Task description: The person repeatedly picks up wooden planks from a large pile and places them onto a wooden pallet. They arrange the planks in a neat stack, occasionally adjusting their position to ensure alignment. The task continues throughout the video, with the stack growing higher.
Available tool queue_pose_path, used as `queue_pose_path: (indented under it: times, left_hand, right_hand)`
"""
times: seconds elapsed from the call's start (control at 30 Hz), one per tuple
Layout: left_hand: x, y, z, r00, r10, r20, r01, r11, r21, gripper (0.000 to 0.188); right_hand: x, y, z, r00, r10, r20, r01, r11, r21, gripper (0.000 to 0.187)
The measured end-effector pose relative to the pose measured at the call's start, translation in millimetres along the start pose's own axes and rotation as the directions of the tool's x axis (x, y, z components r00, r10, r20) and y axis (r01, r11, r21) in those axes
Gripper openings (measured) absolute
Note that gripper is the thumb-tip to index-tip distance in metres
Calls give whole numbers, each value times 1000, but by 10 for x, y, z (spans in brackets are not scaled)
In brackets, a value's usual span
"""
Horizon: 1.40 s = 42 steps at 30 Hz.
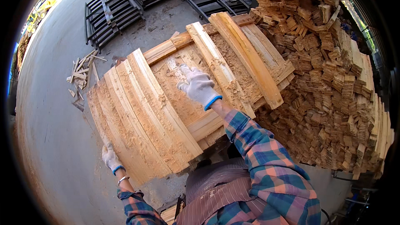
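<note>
A pile of pale wooden boards [146,100] lies before me, strewn with sawdust. My right hand [198,84], in a white knit glove with a blue cuff, reaches over the gap between the boards. Its fingers are apart, over the sawdust [175,93] on the layer below, and it holds nothing. At the near left edge, my left hand [110,157], gloved alike, is curled at the side of the outermost board [109,129]; its fingertips are partly hidden. Right of my right hand lie a loose plank [216,64] and a thicker plank [248,60].
A tall stack of short cut wood [321,91] rises close on the right. Black metal racks [112,14] lie beyond the boards, on the concrete floor [54,100]. Thin wood scraps [83,73] are scattered on the left. A yellow vehicle [37,16] stands far off.
</note>
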<state>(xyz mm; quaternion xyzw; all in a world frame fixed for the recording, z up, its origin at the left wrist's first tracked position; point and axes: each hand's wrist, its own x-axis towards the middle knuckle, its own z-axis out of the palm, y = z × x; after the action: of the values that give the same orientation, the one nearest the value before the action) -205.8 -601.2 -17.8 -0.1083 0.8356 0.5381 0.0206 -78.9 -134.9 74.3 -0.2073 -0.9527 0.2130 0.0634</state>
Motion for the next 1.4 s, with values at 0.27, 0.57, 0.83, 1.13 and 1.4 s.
queue_pose_path:
  times: [0.27,0.57,0.83,1.13,1.4]
  left_hand:
    - [-5,-3,-8,1000,-14,-9,14,1000,-21,40]
    - [-65,258,14,1000,9,-15,-6,982,189,40]
    - [140,8,-30,998,39,-44,-26,966,257,44]
    - [-1481,1787,2079,830,452,328,-495,867,60,66]
    - [-1974,1437,2744,637,498,588,-760,279,587,67]
  right_hand:
    - [-143,854,-443,816,536,216,-499,842,-204,108]
    - [-219,-492,339,930,250,269,-261,965,4,76]
    - [-215,390,-418,991,-23,128,30,998,-52,76]
    - [-146,1907,-1593,787,577,218,-501,805,-319,105]
    - [-114,3010,-1887,898,377,229,-439,810,389,81]
